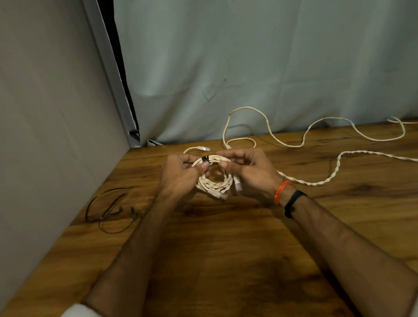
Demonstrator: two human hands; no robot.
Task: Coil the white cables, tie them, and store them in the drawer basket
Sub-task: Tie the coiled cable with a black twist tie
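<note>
Both hands hold a coiled white cable (213, 182) just above the wooden table (233, 266): the left hand (182, 174) and right hand (250, 172) each pinch its top beside a black tie (205, 159). Loose white cables (299, 144) trail across the table behind; thin black ties (109, 212) lie left

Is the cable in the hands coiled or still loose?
Coiled: the white cable forms stacked loops, a black tie around its top, held by both hands.
</note>
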